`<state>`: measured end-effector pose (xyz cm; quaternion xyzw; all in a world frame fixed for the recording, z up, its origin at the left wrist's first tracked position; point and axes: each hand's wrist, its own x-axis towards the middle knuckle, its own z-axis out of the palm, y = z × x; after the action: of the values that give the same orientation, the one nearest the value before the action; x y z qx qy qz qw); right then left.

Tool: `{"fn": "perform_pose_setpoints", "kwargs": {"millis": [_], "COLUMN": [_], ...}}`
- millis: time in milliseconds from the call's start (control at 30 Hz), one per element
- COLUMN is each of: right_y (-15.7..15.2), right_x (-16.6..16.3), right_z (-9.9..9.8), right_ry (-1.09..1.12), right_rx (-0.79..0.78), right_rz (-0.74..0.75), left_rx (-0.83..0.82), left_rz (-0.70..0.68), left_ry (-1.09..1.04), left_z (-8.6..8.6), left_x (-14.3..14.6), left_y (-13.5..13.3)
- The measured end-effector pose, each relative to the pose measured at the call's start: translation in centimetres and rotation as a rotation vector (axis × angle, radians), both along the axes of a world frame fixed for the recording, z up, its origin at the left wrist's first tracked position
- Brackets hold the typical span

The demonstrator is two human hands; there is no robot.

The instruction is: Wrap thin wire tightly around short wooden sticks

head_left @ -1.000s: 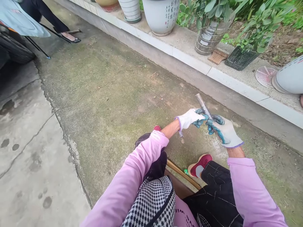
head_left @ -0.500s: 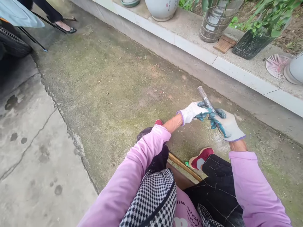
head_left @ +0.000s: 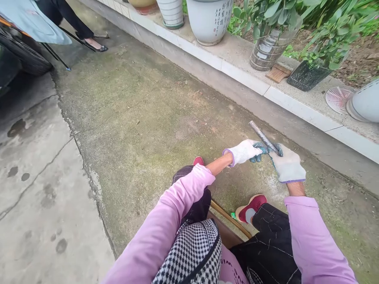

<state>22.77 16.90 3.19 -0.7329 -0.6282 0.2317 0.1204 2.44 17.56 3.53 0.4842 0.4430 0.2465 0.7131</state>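
I sit low over a concrete yard, both arms in pink sleeves, both hands in white gloves with blue-green palms. My right hand (head_left: 288, 165) is closed round a thin grey speckled rod (head_left: 260, 134) that sticks up and away to the left. My left hand (head_left: 244, 152) is closed too, its fingertips pinching the rod just beside the right hand. My red shoes (head_left: 251, 205) rest on the ground below the hands. What the lower end of the rod looks like is hidden by the gloves.
A raised kerb (head_left: 296, 104) runs along the far side with white pots (head_left: 210, 19), planted buckets (head_left: 268, 47), a small wooden board (head_left: 277, 73) and a pink round grate (head_left: 337, 98). Another person's shoe (head_left: 99, 47) and a dark tyre (head_left: 26, 59) are at top left.
Both hands have stayed together on the rod. The rod now leans lower and more to the left, and my right hand has turned so its back faces me.
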Motion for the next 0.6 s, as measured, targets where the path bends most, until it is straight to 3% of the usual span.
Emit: {"fn": "perform_pose_setpoints", "kwargs": {"millis": [133, 233, 367, 500, 600], "right_y": [0.3, 0.1, -1.1, -2.5, -3.0], "right_x": [0.3, 0.5, 0.8, 2.0, 2.8], "right_z": [0.1, 0.9, 2.8, 4.2, 4.0], "right_ry": [0.169, 0.597, 1.003, 1.106, 0.916], "right_rx": [-0.004, -0.067, -0.106, -0.207, -0.572], "right_rz": [-0.111, -0.219, -0.25, -0.086, 0.217], "left_rx": [-0.051, -0.115, -0.148, -0.087, 0.027], "left_rz": [-0.036, -0.009, 0.037, 0.022, -0.089], "left_ry": [-0.028, -0.035, -0.065, -0.05, 0.001], "left_z": [1.5, 2.0, 1.0, 0.2, 0.8], "left_x": [-0.2, -0.5, -0.7, -1.0, -1.7], "left_y": [-0.4, -0.4, 0.1, 0.9, 1.3]}}
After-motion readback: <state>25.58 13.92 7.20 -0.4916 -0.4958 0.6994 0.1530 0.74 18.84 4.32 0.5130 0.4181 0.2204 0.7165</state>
